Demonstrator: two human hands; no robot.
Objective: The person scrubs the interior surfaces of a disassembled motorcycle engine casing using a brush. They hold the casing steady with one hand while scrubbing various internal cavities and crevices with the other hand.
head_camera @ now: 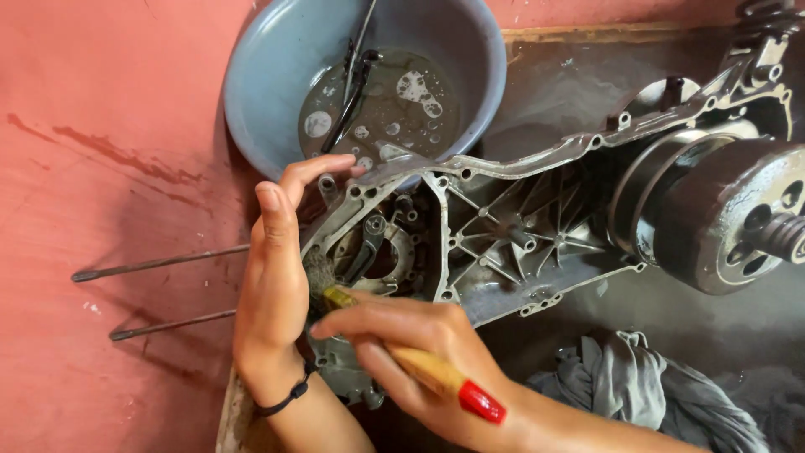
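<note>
Engine case (pixel 503 243), a grimy grey aluminium casting, lies across a dark tabletop (pixel 696 335), its left end by a blue basin (pixel 268 92) of murky fluid, its right end carrying a round clutch drum (pixel 729 218). The left hand (pixel 272 277) steadies the case's left end, fingers curled over the rim and thumb up, its grip pressed against the metal rather than closed around anything. The right hand (pixel 411 344) pinches a brush (pixel 419 365) with a wooden handle and red end, fingers wrapped on the handle, bristles down in the round recess at the case's left end.

To do this scrubbing well, I judge that short, firm strokes into the corners and around the bolt bosses suit best, with the bristles kept wet from the basin. The bracing hand should stay clear of the bristles and sharp rim edges. A grey rag (pixel 637 377) lies near for wiping. Two thin metal rods (pixel 159 264) rest on the red floor (pixel 101 168), well apart from the work.
</note>
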